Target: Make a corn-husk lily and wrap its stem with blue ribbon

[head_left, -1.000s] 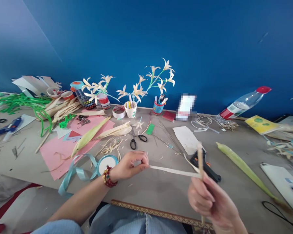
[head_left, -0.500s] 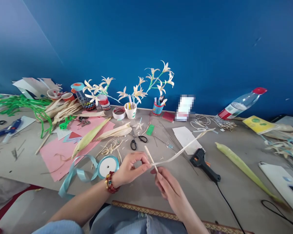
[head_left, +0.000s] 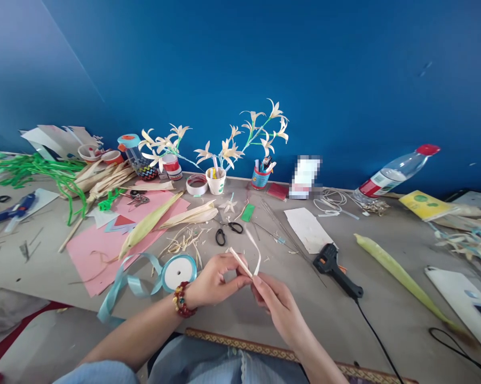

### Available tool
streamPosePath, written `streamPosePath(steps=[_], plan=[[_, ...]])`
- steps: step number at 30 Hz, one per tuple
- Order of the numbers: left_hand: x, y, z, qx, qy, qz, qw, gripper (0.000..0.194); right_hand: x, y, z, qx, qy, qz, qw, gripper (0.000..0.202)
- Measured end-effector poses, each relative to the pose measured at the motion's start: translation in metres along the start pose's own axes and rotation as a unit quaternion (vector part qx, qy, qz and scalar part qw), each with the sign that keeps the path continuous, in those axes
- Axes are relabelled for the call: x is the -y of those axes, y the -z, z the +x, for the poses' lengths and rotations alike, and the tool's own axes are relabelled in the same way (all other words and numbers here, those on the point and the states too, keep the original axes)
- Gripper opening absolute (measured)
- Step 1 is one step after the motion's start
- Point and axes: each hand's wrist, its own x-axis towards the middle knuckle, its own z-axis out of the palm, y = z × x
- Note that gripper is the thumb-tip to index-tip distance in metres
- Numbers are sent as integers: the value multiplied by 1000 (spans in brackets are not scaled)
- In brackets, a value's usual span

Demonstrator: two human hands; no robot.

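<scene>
Between thumb and fingers my left hand (head_left: pixel 216 280) pinches a thin pale stick (head_left: pixel 239 260), which points up and to the left. Close against it, my right hand (head_left: pixel 274 298) is closed on the stick's lower end and on a narrow pale strip (head_left: pixel 257 250). That strip curves up from the fingertips, its upper end free above the table. Both hands are over the table's front part, fingertips nearly touching. A bead bracelet (head_left: pixel 181 300) is on my left wrist. The fingers hide the lower end of the stick.
Left of my hands lies a ribbon spool (head_left: pixel 179 273). Beyond them are black-handled scissors (head_left: pixel 221 237). To the right sits a glue gun (head_left: pixel 336 272) with its cord, then a green husk (head_left: pixel 400 277). Husk flowers (head_left: pixel 228 152) stand in cups at the wall.
The pale strip, which stretched out to the right, now curves upward near the stick. My right hand has moved up slightly against my left, and the stick tilts further left.
</scene>
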Motion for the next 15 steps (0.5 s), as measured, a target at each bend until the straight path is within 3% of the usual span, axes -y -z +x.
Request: streamPosePath(steps=[6, 15], plan=[[2, 2, 0, 17, -11, -11, 1000, 18, -4, -1, -1, 52, -86, 160, 982, 52], [7, 6, -2, 51, -24, -20, 998, 20, 0, 7, -8, 113, -132, 259, 950, 49]])
